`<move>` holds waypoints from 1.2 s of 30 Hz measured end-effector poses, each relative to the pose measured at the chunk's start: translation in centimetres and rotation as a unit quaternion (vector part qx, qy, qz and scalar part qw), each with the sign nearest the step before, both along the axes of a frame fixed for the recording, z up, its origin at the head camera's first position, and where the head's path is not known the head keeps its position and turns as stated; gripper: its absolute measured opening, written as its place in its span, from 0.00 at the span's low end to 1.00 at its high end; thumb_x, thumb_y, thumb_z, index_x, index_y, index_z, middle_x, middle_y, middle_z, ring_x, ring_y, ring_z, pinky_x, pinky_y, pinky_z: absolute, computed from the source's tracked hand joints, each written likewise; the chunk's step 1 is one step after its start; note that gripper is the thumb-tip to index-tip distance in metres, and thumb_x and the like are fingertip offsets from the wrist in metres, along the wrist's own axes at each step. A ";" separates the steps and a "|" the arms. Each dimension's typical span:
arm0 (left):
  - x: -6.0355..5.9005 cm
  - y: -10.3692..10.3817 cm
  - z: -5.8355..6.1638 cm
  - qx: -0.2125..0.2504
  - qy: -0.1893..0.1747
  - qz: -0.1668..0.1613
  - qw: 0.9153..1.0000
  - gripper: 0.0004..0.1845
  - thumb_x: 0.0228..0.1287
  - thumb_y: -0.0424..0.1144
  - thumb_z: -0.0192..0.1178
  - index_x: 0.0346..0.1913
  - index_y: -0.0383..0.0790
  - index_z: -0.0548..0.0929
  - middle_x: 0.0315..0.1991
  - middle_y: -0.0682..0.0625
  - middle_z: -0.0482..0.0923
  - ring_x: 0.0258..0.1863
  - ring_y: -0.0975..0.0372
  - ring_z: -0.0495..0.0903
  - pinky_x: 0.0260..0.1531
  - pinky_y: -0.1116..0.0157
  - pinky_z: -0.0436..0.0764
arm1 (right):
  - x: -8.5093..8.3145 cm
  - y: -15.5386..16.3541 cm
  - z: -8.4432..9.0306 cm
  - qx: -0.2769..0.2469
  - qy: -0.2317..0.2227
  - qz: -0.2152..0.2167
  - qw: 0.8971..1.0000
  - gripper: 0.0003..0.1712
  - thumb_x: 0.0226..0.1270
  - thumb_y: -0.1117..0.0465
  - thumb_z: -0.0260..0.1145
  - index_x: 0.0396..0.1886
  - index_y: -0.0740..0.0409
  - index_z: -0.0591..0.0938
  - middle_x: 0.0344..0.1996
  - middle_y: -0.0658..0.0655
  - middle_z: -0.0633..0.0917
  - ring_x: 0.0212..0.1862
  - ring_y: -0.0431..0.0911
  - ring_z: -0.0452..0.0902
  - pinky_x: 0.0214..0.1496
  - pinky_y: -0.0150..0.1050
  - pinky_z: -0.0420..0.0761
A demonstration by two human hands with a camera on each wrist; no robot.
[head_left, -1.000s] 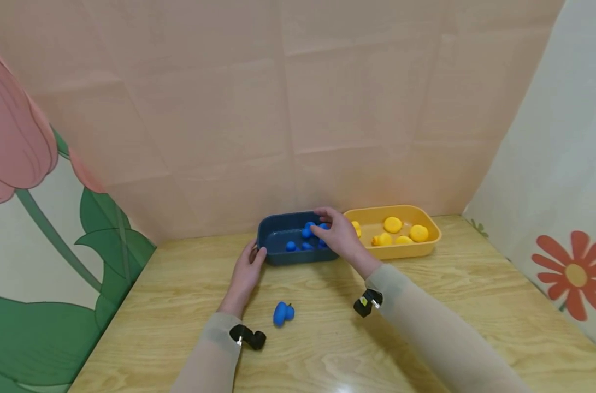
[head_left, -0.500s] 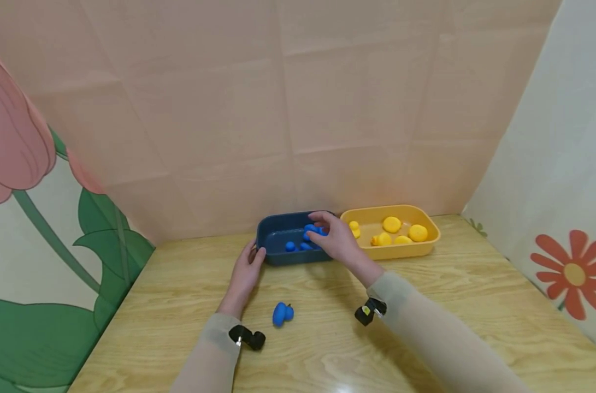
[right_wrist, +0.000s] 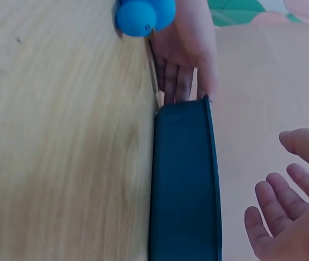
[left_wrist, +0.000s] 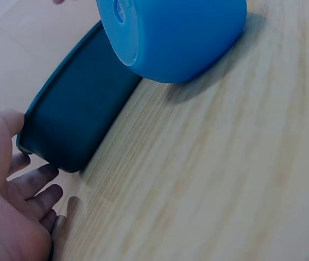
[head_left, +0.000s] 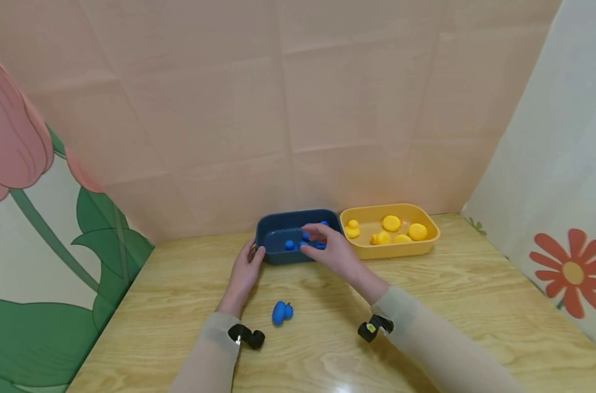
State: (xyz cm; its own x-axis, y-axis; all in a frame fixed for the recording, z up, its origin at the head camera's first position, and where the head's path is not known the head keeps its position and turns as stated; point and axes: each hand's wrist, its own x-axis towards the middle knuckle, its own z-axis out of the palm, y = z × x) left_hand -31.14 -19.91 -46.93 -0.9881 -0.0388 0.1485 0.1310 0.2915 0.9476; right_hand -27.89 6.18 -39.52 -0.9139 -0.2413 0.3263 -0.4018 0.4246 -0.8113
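Observation:
My left hand [head_left: 242, 273] touches the left end of a dark blue tray [head_left: 322, 209], thumb at the rim, fingers straight against the end wall. Over the tray's right part my right hand [head_left: 339, 254] hovers, palm empty and fingers loosely bent, as the right hand [right_wrist: 292, 201] in the right wrist view shows. Several small blue pieces [head_left: 290, 245] lie in the tray, some hidden by that hand. A rounded blue toy [head_left: 281, 313], seemingly a bath duck, lies on the table between my forearms. Its flat base with a round hole shows on the blue toy [left_wrist: 178, 38] in the left wrist view.
A yellow tray [head_left: 406, 252] stands beside the blue one on its right, holding several yellow pieces, including a duck-like toy [head_left: 352, 229]. Both trays stand near the back wall [head_left: 204, 136] on a wood-grain table [head_left: 180, 327]. A floral panel [head_left: 573, 218] bounds the right.
My right hand has drawn back toward the table's front and slightly left, uncovering the tray's back right corner and the yellow duck-like toy. The left hand keeps its place at the tray's end.

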 end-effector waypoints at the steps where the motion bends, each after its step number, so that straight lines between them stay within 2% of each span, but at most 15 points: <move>1: 0.0 0.0 0.0 -0.001 0.000 0.001 1.000 0.33 0.77 0.54 0.54 0.78 0.47 0.63 0.74 0.44 0.64 0.73 0.52 0.64 0.71 0.51 0.63 | 0.2 -0.1 0.0 0.000 -0.002 0.003 1.000 0.28 0.66 0.52 0.73 0.64 0.51 0.79 0.60 0.51 0.81 0.61 0.53 0.77 0.64 0.51 0.76; 7: 0.0 -0.1 0.0 -0.004 -0.001 -0.004 1.000 0.35 0.76 0.57 0.54 0.79 0.46 0.61 0.76 0.44 0.62 0.74 0.51 0.62 0.71 0.50 0.63 | 1.5 -0.7 -0.5 0.008 -0.008 0.029 1.000 0.26 0.66 0.52 0.73 0.63 0.47 0.80 0.60 0.50 0.81 0.60 0.50 0.78 0.65 0.50 0.75; 12: 0.0 -0.1 0.0 -0.001 -0.001 -0.006 1.000 0.39 0.72 0.63 0.53 0.79 0.48 0.61 0.75 0.45 0.62 0.74 0.53 0.63 0.71 0.52 0.63 | 2.5 -1.4 -1.0 0.013 -0.011 0.062 0.998 0.27 0.66 0.54 0.74 0.63 0.49 0.80 0.60 0.52 0.82 0.59 0.51 0.78 0.65 0.49 0.75; 18: 0.0 0.1 0.1 0.005 0.001 0.000 1.000 0.38 0.72 0.63 0.54 0.78 0.48 0.63 0.74 0.43 0.65 0.73 0.53 0.64 0.71 0.52 0.64 | 3.3 -2.1 -1.8 0.044 -0.030 0.099 0.994 0.30 0.66 0.53 0.74 0.66 0.51 0.78 0.61 0.52 0.81 0.59 0.52 0.77 0.66 0.51 0.73; 24: 0.0 0.0 0.1 0.011 0.002 -0.003 1.000 0.38 0.72 0.62 0.55 0.78 0.48 0.64 0.74 0.43 0.65 0.72 0.53 0.65 0.71 0.52 0.63 | 4.0 -2.5 -2.5 0.063 -0.054 0.144 0.986 0.29 0.66 0.49 0.73 0.65 0.45 0.79 0.61 0.51 0.80 0.60 0.53 0.77 0.64 0.51 0.76; 31: -0.1 0.0 0.0 0.016 0.000 0.000 1.000 0.38 0.72 0.62 0.56 0.77 0.47 0.65 0.74 0.42 0.65 0.73 0.52 0.64 0.71 0.52 0.63 | 4.3 -2.9 -3.6 0.056 -0.085 0.207 0.973 0.31 0.66 0.51 0.74 0.67 0.50 0.77 0.63 0.55 0.79 0.61 0.55 0.76 0.63 0.51 0.77; 36: -0.2 0.0 0.1 0.021 0.005 -0.003 1.000 0.37 0.72 0.61 0.56 0.76 0.46 0.66 0.73 0.41 0.66 0.72 0.52 0.65 0.71 0.53 0.64 | 4.5 -3.2 -4.1 0.072 -0.102 0.240 0.963 0.33 0.64 0.50 0.75 0.68 0.50 0.77 0.63 0.57 0.79 0.60 0.54 0.77 0.63 0.47 0.77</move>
